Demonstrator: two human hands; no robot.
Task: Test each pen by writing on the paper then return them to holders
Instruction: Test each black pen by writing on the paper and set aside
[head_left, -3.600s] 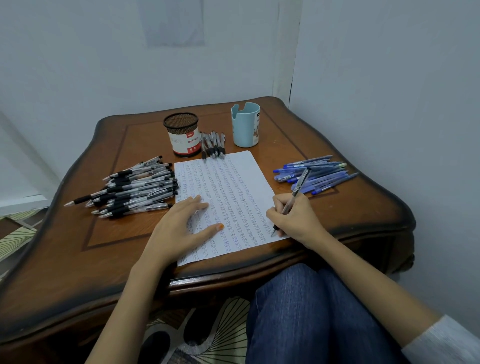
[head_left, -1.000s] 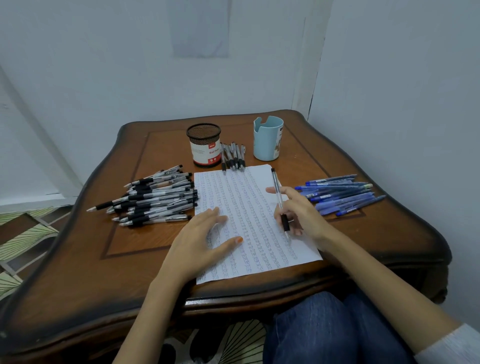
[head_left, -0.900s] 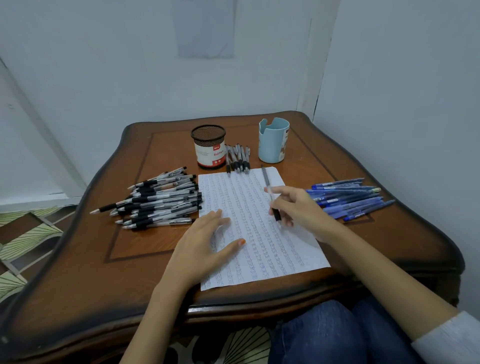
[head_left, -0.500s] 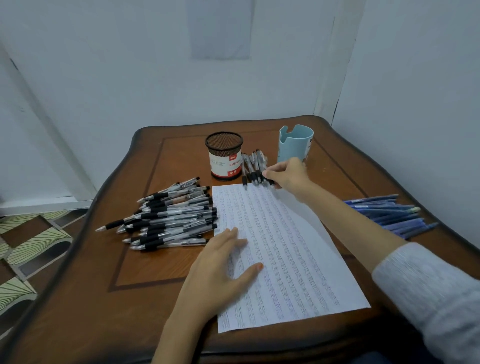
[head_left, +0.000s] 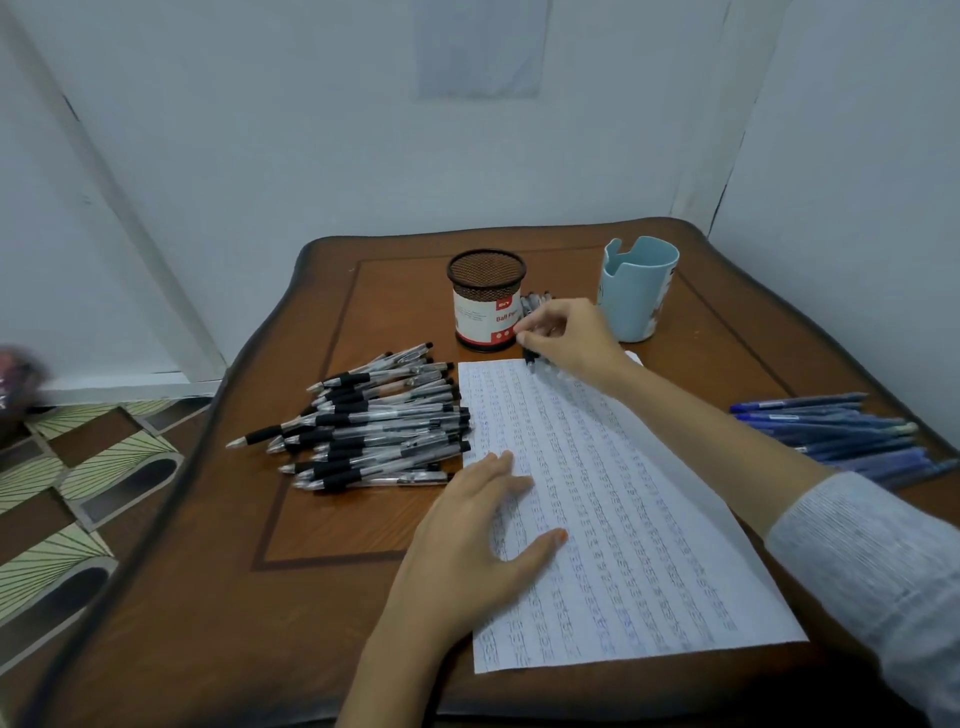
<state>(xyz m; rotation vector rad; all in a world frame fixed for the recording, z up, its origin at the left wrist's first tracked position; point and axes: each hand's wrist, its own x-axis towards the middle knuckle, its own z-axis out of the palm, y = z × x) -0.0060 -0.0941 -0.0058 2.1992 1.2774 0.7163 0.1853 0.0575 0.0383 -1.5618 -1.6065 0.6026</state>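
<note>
Black pens (head_left: 531, 356) under right hand (head_left: 567, 339) | left hand (head_left: 467, 543) flat on paper (head_left: 628, 519)

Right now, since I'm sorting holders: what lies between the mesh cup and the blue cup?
A few black pens, mostly under the right hand, whose fingers pinch one; head view.

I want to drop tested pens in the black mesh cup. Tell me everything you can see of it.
The black mesh cup is a round wire holder, bare mesh at the top, a white label with a red band round its lower part. It stands upright on the far middle of the table; nothing sticks out of it. The right hand curls over a few pens just right of it; whether it touches the cup is unclear.
</note>
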